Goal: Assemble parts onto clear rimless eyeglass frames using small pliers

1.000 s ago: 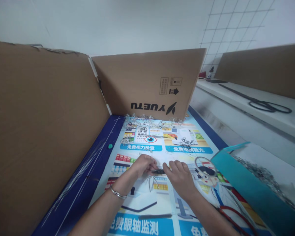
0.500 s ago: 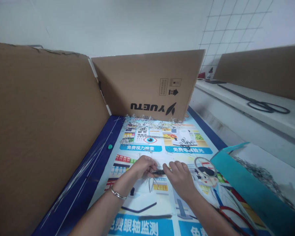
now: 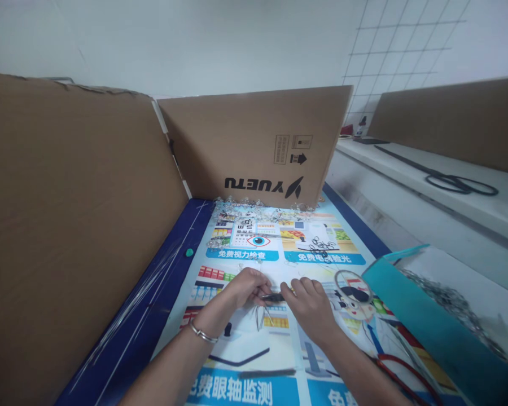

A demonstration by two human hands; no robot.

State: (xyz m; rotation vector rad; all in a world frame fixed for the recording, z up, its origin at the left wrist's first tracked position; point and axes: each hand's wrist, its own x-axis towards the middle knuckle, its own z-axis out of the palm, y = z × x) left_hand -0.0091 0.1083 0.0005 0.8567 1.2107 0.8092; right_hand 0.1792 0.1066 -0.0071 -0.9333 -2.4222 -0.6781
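Note:
My right hand is wrapped round a pair of dark pliers, whose jaws point left. The handles are mostly hidden in the palm. At the jaws, the fingers of my left hand are pinched together on thin metal wire, its gripped part hardly visible. Several short wire pieces show just below the fingertips. Beyond both hands lie small clear beads along the cardboard and a cluster of dark wire loops.
Long straight wires lie along the blue left edge. A teal box of metal pieces stands at the right, with red-handled scissors near it. Cardboard panels wall the back and left. Black scissors rest on a white ledge.

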